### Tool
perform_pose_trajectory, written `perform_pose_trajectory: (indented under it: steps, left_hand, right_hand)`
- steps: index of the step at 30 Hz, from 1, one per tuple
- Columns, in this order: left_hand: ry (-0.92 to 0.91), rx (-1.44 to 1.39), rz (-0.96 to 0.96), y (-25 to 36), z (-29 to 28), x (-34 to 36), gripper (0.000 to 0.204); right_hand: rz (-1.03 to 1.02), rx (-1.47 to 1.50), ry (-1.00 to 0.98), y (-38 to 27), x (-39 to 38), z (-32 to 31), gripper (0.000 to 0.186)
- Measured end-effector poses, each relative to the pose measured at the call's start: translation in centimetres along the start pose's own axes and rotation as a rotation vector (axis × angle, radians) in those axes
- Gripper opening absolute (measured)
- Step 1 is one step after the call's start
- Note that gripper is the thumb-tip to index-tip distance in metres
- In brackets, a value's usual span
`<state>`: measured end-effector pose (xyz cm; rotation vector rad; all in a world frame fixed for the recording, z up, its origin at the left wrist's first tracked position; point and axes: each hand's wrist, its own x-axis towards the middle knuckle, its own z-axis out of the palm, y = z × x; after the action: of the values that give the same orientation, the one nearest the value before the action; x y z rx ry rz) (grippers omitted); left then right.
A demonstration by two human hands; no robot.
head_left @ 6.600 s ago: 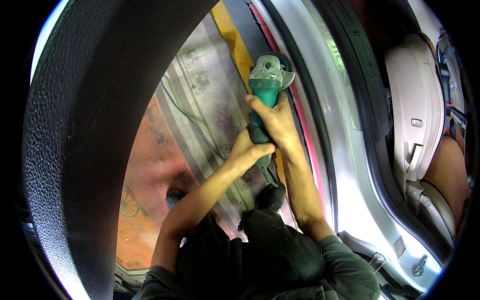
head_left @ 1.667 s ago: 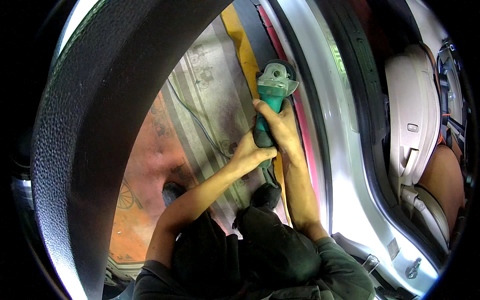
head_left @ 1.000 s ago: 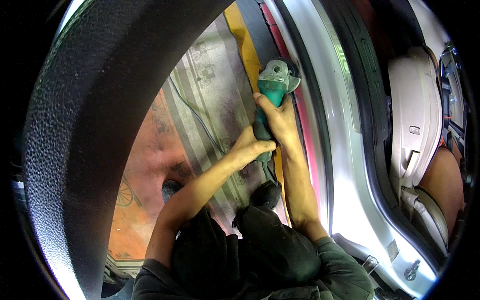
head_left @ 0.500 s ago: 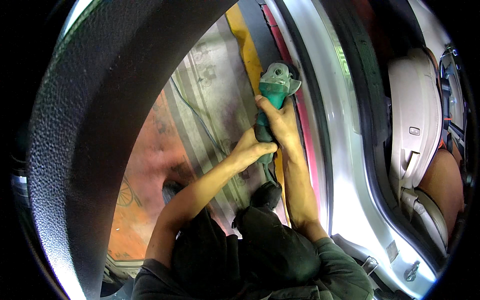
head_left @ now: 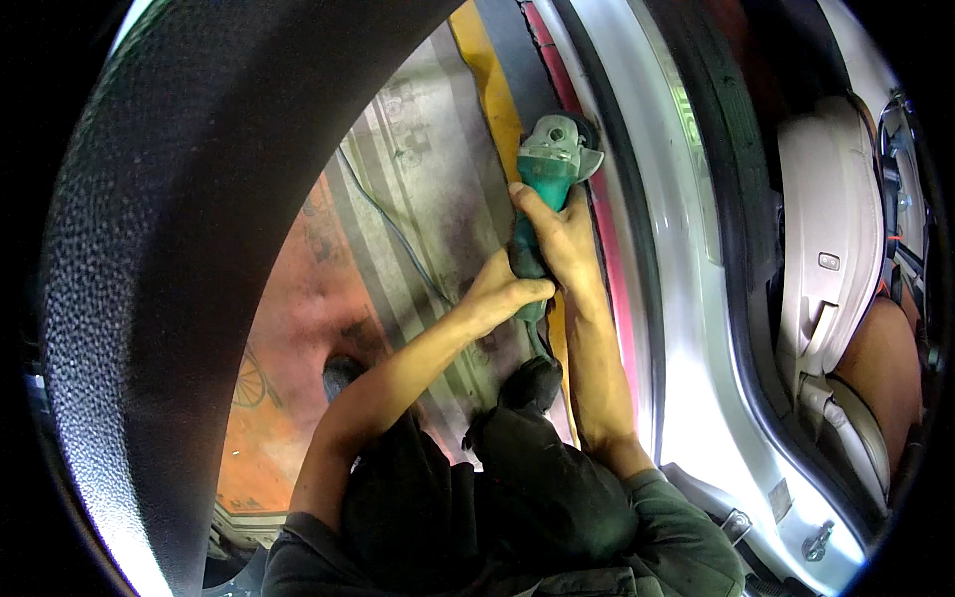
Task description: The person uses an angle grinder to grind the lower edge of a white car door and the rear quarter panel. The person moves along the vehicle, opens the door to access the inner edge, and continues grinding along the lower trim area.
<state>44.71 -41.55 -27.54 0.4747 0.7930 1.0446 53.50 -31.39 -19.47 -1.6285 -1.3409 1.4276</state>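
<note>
At frame centre, left grip (head_left: 502, 292) and right grip (head_left: 562, 237) are clasping a grinder (head_left: 545, 175).
Their hold is staying unchanged, suggesting steady work.

Is a teal grinder (head_left: 545, 182), dark partway along, with a scuffed grey head (head_left: 549, 141) at the far end; carries a dark disc (head_left: 587, 129), mostly hidden behind the head, and a grey guard (head_left: 592, 163) jutting right; points toward the top of the view, tilted slightly rightward; gripped by the left hand (head_left: 509, 289) near the rear and by the right hand (head_left: 562, 244) closer to the head; trails a cord (head_left: 537, 341) from the back.
</note>
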Motion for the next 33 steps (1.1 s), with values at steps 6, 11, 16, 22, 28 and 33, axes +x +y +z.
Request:
perform_pose_trajectory:
  steps: [6, 11, 16, 22, 28, 33]
  left_hand:
    - [-0.003, -0.095, 0.038, 0.4, 0.8, -0.5, 0.068]
    - [-0.028, -0.079, 0.012, -0.4, 0.2, -0.1, 0.071]
    - [-0.059, -0.139, 0.026, 0.0, 0.1, -0.3, 0.075]
    - [-0.012, -0.176, -0.01, -0.4, 1.6, -1.5, 0.076]
    - [-0.036, -0.202, -0.046, 0.2, 1.5, -1.4, 0.076]
    - [-0.078, -0.241, -0.041, -0.2, 0.5, -0.6, 0.078]
  right_hand:
    - [-0.012, 0.007, 0.002, 0.2, -0.3, 0.0, 0.066]
    - [-0.018, -0.013, 0.0, 1.1, 0.0, -0.2, 0.069]
    - [0.013, -0.106, 0.031, 0.0, 0.0, 0.0, 0.075]
    - [-0.015, -0.126, 0.042, 1.2, -1.0, -0.6, 0.076]
    - [-0.038, -0.207, 0.033, 0.4, -0.9, -0.8, 0.069]
    - [0.004, -0.27, 0.059, -1.6, -1.3, -0.3, 0.072]
